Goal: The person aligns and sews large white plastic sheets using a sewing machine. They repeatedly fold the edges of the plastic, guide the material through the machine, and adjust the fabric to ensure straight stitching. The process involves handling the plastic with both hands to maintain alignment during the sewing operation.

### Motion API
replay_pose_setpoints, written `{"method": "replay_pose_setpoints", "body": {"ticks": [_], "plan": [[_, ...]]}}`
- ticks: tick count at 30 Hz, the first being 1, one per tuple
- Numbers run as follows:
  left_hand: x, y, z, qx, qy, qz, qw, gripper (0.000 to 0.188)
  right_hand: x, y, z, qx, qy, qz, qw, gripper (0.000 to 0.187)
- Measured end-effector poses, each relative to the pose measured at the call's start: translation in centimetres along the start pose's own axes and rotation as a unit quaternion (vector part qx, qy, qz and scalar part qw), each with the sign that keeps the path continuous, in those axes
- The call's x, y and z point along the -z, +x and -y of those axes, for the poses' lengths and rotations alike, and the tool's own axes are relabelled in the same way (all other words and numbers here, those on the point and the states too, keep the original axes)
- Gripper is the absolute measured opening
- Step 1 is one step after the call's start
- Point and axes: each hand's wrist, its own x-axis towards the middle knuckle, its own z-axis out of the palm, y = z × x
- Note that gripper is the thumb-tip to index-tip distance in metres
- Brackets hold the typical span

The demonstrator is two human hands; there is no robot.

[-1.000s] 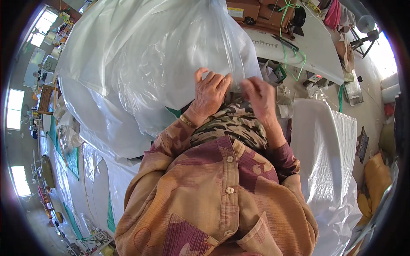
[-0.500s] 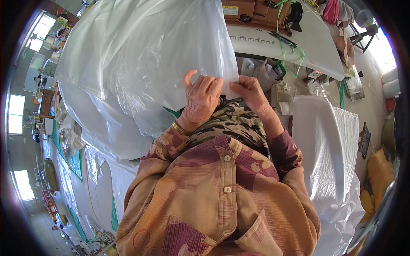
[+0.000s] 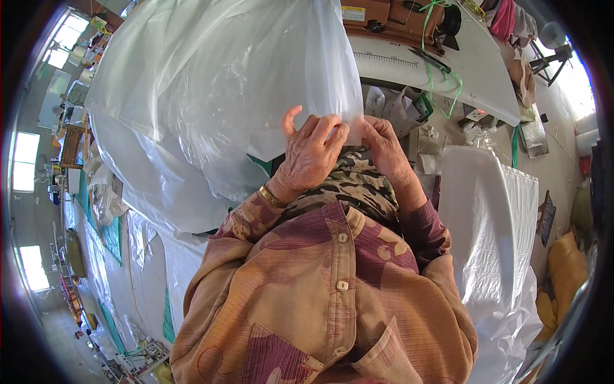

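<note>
A large sheet of milky, translucent plastic film (image 3: pixel 211 83) spreads over the table in front of me and hangs down toward my lap. Its right edge runs between my two hands. My left hand (image 3: pixel 312 150) grips the film near that edge, with the index and middle fingers bent over it and one finger raised on the left. Just to its right, my right hand (image 3: pixel 385 148) pinches the corner of the same film between thumb and fingers. The fingertips of both hands almost meet.
A brown sewing machine (image 3: pixel 400 22) stands on the white tabletop (image 3: pixel 476 83) beyond my right hand, with dark thread snips (image 3: pixel 432 61) and green string (image 3: pixel 457 89) nearby. A stack of folded white sheeting (image 3: pixel 486 211) sits at my right. Below the tabletop are crumpled bags (image 3: pixel 403 105).
Both hands have shifted slightly right along with the film's edge. My left hand's fingers have spread and bent more, while the right hand keeps its pinch.
</note>
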Motion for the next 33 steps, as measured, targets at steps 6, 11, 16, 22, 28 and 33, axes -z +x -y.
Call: {"method": "replay_pose_setpoints", "body": {"ticks": [6,11,16,22,28,33], "plan": [[0.8,0.3,-0.1,-0.021,0.017,0.016,1.000,0.026,-0.8,0.0,0.6,-0.025,0.093,-0.055,0.994,0.049],[0.9,0.3,-0.1,-0.034,0.029,0.021,0.999,0.018,-0.5,0.6,1.5,-0.039,0.014,-0.005,0.999,0.051],[0.6,0.1,-0.1,-0.040,0.018,0.026,0.999,0.014,-0.4,0.4,0.8,-0.046,0.003,0.011,0.999,0.054],[0.5,0.0,-0.1,-0.048,0.007,0.029,0.998,0.015,-0.5,0.3,1.3,-0.054,0.027,0.006,0.998,0.058],[0.5,0.0,0.7,-0.080,0.011,0.040,0.996,0.019,-0.8,0.6,1.1,-0.053,0.036,0.021,0.998,0.056],[0.3,0.0,1.2,-0.078,-0.036,0.050,0.995,0.024,-1.4,0.6,-0.9,-0.040,0.128,0.018,0.991,0.052]]}}
